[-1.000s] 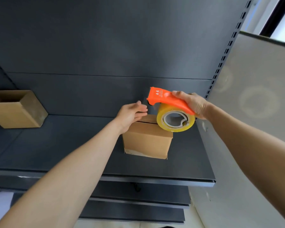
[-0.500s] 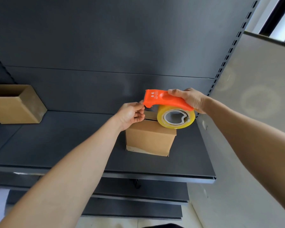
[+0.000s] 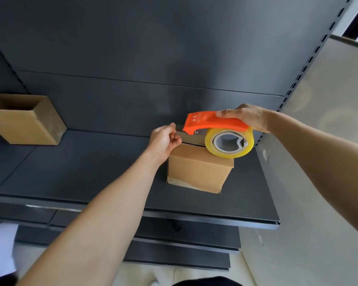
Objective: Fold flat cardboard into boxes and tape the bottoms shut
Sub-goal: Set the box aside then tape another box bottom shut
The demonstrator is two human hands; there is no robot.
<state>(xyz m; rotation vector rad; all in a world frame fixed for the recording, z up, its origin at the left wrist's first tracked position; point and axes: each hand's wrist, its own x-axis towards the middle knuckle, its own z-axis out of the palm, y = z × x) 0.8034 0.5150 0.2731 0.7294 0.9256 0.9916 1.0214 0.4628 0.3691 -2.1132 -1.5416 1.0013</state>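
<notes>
A small folded cardboard box (image 3: 196, 172) stands on the dark shelf (image 3: 81, 166). Above its top, my right hand (image 3: 246, 118) grips the orange tape dispenser (image 3: 211, 123), which carries a yellowish roll of clear tape (image 3: 228, 142). At the dispenser's front edge, my left hand (image 3: 163, 139) pinches the free end of the tape (image 3: 191, 137). A short strip of tape runs from those fingers back to the roll, just over the box top.
A second cardboard box (image 3: 27, 120), open side up, sits on the same shelf at the far left. A perforated upright (image 3: 310, 60) and a grey panel (image 3: 318, 162) bound the shelf on the right. Lower shelves (image 3: 174, 250) show beneath.
My left hand left the box top and took hold of the tape end at the dispenser. The strip between my hands has grown as the dispenser moved slightly right.
</notes>
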